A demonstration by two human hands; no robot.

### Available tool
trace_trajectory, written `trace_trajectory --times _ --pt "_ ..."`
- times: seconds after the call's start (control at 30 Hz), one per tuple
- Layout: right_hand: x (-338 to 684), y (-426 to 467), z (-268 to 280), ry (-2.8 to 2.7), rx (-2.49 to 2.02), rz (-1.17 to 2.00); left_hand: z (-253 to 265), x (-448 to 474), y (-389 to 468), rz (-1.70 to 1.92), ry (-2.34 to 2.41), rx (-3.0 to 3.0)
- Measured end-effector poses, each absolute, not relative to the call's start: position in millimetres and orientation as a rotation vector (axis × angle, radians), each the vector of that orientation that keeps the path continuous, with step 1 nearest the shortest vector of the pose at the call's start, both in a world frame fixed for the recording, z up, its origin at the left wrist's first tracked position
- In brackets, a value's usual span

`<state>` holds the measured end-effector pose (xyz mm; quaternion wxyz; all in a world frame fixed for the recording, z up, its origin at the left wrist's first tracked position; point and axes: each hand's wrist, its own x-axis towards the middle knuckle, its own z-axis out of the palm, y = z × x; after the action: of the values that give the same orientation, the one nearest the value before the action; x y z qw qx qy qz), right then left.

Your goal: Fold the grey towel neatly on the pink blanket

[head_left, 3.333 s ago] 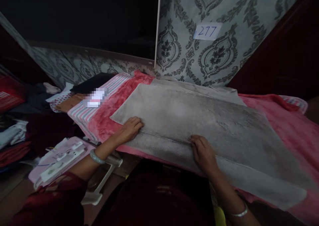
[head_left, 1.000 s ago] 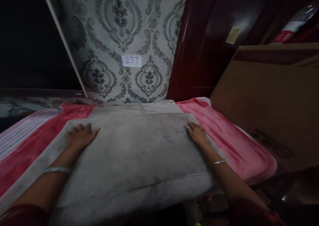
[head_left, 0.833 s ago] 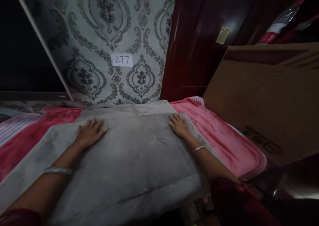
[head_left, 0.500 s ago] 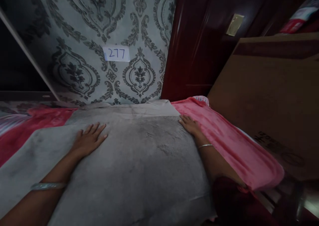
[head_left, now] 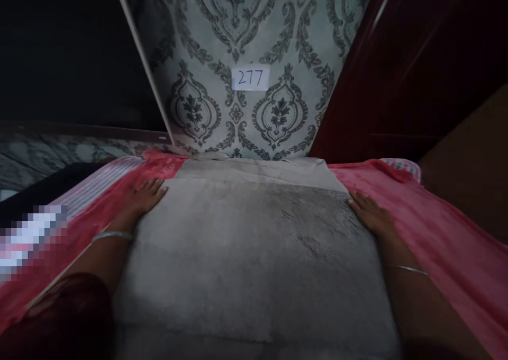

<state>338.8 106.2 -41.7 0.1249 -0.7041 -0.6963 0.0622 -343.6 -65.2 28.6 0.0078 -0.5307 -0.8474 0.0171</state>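
A grey, soft-looking cloth (head_left: 238, 254) lies spread out in front of me, with faint creases and a darker, ruffled patch on its right half. My left hand (head_left: 148, 196) rests at the cloth's far left side, palm down and fingers spread. On the opposite side, my right hand (head_left: 371, 214) lies flat along the right edge, its fingertips on the cloth. Neither hand grips anything. Both wrists wear bangles.
Beneath the cloth, a pink plush blanket (head_left: 444, 227) shows on both sides. Patterned wallpaper (head_left: 236, 114) with a paper label (head_left: 251, 77) reading 277 rises behind. A dark screen (head_left: 75, 58) stands left, a dark red wooden panel (head_left: 381, 100) and brown cardboard box (head_left: 476, 164) right.
The view has turned to the left. My left hand has slid outward across the grey cloth to its left side. My right hand stays at the right edge.
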Motion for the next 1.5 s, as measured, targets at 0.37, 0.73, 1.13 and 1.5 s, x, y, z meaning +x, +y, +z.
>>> trace_trajectory --times 0.37,0.73,1.13,1.5 --pt "255 47 0 -2.335 -1.741 -0.071 50 -251 -90 -0.011 -2.394 -2.006" --pt "172 -79 -17 -2.853 -1.067 0.053 6 -190 -165 -0.055 -1.935 -2.501" --pt "238 -182 -29 -2.761 -1.055 0.170 12 -238 -293 0.050 -2.221 -2.209" --pt "82 -156 -2 -2.855 -1.031 0.131 12 -139 -253 -0.091 -2.115 -2.405"
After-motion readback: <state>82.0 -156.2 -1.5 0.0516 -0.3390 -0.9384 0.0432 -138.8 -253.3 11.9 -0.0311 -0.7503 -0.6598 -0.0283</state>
